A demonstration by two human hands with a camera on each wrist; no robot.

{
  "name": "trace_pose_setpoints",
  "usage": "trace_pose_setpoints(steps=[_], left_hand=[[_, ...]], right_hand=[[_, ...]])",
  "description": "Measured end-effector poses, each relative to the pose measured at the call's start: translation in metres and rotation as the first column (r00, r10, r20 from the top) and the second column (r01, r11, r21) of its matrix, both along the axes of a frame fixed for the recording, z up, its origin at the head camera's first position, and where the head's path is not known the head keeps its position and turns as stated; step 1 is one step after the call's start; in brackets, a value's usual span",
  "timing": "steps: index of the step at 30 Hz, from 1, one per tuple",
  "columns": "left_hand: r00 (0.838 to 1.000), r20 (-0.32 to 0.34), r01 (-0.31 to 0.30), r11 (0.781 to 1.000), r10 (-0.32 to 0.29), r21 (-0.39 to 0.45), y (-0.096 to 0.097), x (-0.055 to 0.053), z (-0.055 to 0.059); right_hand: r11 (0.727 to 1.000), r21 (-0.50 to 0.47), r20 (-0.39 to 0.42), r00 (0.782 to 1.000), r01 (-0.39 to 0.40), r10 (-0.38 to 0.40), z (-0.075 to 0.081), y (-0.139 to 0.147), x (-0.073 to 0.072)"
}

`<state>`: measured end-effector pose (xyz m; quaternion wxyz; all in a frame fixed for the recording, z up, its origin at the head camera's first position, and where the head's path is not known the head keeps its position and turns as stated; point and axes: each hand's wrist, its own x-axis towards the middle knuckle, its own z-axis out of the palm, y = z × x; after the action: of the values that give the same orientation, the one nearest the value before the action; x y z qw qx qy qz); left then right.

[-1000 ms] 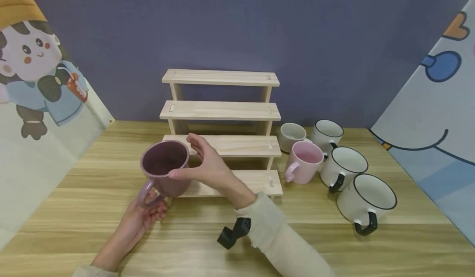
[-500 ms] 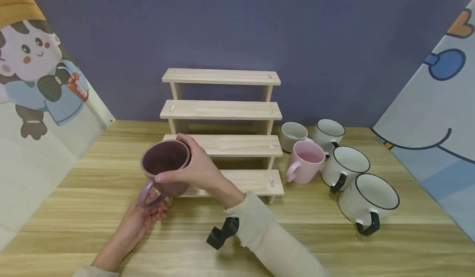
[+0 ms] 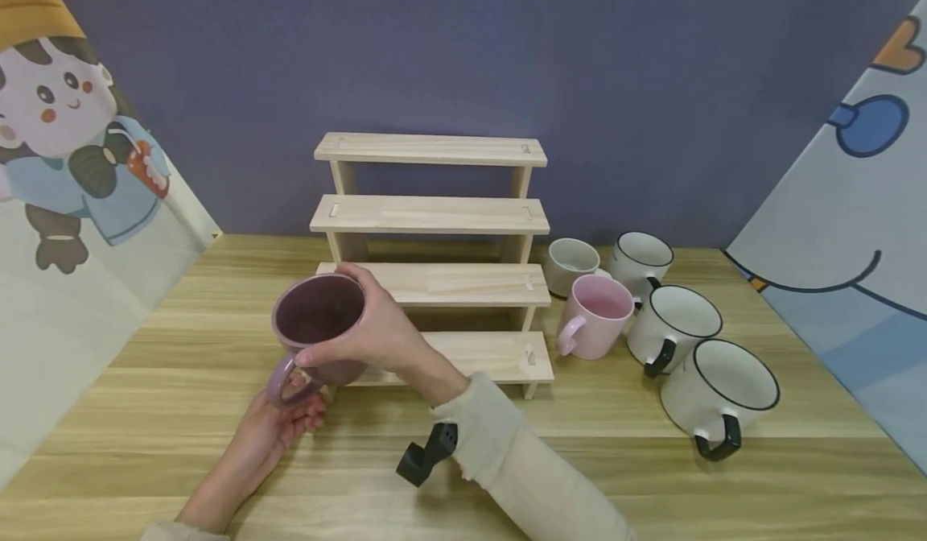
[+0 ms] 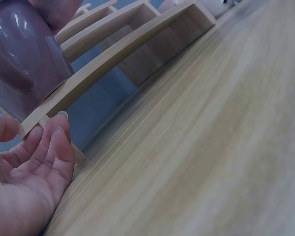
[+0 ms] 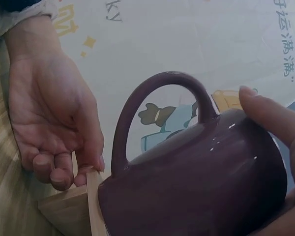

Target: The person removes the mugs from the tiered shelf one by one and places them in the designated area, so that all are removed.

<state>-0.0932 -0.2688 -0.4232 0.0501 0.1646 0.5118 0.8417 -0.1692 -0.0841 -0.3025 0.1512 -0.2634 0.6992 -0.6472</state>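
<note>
A plum-coloured mug stands on the left end of the lowest board of a stepped wooden display stand. My right hand grips the mug's far side and rim, with the thumb near the handle. In the right wrist view the mug's base meets the board. Below it, my left hand pinches the board's left end between thumb and fingers, as the left wrist view shows at the board's corner. The mug's handle points toward me and left.
Right of the stand are a pink mug, a small pale cup and several white mugs with black rims, the nearest being a large mug. A dark wall rises behind, and printed panels flank the wooden table.
My right hand has moved left and closed around the mug, its thumb coming across the near side toward the handle. The left hand and the mug have stayed almost still.
</note>
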Motion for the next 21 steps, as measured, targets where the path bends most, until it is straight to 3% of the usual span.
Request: trace_pose_setpoints(steps=[21], left_hand=[[0.999,-0.037,0.021,1.0,-0.021,0.004,0.0006,-0.0008,0.0004]], right_hand=[[0.993,0.118,-0.137,0.991,0.019,-0.003,0.0004,0.0026,-0.0037]])
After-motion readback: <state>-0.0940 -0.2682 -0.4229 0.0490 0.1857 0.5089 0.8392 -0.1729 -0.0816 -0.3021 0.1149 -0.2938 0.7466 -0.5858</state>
